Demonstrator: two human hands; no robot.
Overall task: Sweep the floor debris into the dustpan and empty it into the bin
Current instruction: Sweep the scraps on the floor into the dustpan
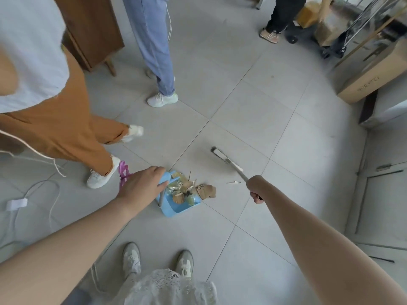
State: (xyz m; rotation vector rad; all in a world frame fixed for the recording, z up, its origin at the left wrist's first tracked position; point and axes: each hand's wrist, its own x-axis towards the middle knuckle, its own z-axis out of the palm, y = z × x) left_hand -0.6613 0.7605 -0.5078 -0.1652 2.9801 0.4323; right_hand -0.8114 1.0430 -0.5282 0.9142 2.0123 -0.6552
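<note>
1. Left hand [141, 188] grasps the dustpan [176, 209] handle top; right hand [256, 190] is clenched round the broom [220, 156] shaft.
2. Cardboard box [372, 78]: print unreadable.
3. Broom's long axis runs from the right hand away-left, head on the floor.
4. Dustpan stands on the floor between the hands, mouth facing right.
5. Debris [187, 190] lies inside and at the lip.

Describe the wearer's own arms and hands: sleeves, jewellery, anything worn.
The left forearm and right forearm are bare, with no sleeve on the parts in view. The left hand and right hand wear no gloves. No watch, bracelet or ring shows on the sides facing the camera.
</note>
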